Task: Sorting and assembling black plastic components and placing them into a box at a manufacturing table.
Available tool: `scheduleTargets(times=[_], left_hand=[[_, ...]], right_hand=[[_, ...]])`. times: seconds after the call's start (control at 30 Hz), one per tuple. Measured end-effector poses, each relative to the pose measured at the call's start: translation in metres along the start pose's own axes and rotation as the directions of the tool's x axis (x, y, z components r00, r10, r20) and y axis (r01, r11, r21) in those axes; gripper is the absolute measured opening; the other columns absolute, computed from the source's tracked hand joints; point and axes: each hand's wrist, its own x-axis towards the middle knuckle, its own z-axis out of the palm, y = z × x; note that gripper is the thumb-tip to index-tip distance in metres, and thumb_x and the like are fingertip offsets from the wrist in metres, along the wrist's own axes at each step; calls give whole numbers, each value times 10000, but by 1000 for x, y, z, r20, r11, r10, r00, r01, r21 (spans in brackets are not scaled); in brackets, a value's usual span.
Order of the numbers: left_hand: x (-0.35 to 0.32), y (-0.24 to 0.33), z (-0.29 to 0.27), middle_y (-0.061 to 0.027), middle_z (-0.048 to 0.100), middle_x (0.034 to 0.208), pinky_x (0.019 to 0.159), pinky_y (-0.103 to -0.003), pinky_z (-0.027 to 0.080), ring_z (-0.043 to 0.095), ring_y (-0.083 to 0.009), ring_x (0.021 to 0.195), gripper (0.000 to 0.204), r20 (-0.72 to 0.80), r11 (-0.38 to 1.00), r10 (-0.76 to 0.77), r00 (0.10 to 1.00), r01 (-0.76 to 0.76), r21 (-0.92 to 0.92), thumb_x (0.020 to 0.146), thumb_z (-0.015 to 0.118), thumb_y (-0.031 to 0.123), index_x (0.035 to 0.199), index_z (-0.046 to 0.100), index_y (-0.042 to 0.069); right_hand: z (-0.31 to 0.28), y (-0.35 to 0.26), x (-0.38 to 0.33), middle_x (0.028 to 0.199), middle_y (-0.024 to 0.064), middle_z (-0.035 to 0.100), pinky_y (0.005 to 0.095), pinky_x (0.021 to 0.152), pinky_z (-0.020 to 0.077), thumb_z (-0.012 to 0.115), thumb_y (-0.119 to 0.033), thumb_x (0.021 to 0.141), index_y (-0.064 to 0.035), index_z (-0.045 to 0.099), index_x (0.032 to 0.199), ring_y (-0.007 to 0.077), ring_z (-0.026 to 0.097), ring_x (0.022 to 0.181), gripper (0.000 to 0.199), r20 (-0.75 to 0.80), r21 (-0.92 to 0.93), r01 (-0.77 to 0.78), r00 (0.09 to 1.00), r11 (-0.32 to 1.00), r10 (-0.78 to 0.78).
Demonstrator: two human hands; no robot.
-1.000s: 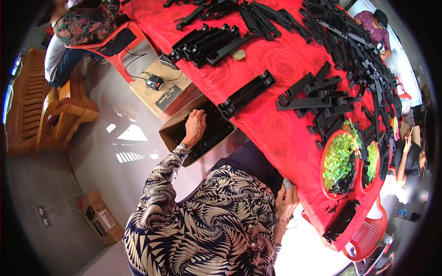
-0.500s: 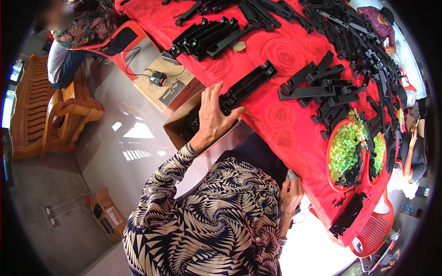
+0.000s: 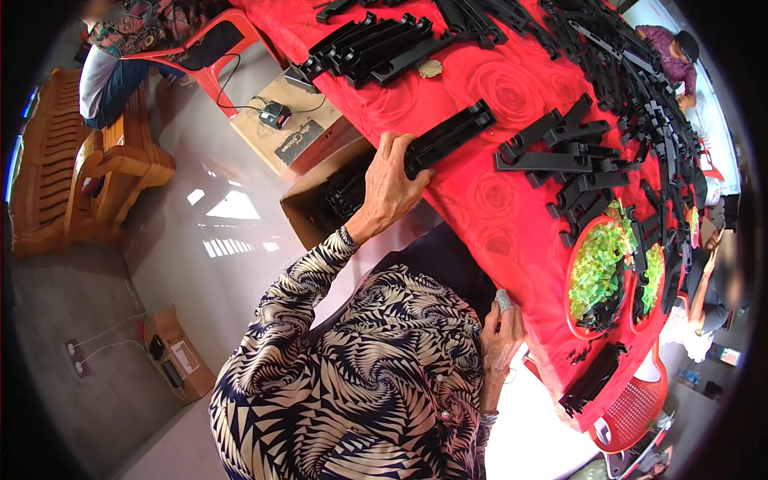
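Observation:
My left hand [image 3: 390, 182] is closed around the near end of a pair of long black plastic parts [image 3: 452, 138]. They lie side by side at the table's left edge, and my palm hides their ends. My right hand [image 3: 502, 336] rests against the table's near edge, with its fingers bent and a pale wrap on one fingertip. Whatever it may hold is hidden. Loose black plastic parts [image 3: 564, 156] lie crossed over one another to the right of the pair. Another row of black parts [image 3: 368, 50] sits farther off.
A red rose-patterned cloth [image 3: 472, 216] covers the table. Red-rimmed trays [image 3: 570, 300] of yellow-green pieces stand at the right. An open cardboard box [image 3: 298, 210] with black parts stands below the left edge. Other people sit around, near a wooden bench [image 3: 104, 176] and a red chair [image 3: 640, 408].
My left hand has gone from spread fingers beside the pair of black parts to a closed grip on their near end. My right hand stays at the table edge.

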Motion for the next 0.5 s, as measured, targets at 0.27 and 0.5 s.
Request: scheduleTargets(times=[0.27, 0.5], left_hand=[[-15, 25, -3, -181, 524, 1134, 744, -425, 536, 599, -367, 975, 607, -95, 975, 223, 970, -223, 8, 704, 772, 99, 1248, 515, 17], [-32, 54, -5, -190, 547, 1152, 733, -380, 551, 609, -338, 980, 672, -36, 935, 352, 935, -350, 57, 675, 773, 84, 1299, 536, 1]], right_hand=[[-10, -43, 87, 896, 106, 686, 352, 664, 537, 764, 20, 801, 55, 594, 1226, 216, 641, 730, 459, -92, 515, -7, 994, 857, 64], [5, -80, 161, 1150, 186, 627, 496, 943, 445, 828, -68, 719, 93, 493, 1251, 384, 512, 1173, 649, -274, 219, 170, 956, 961, -106]])
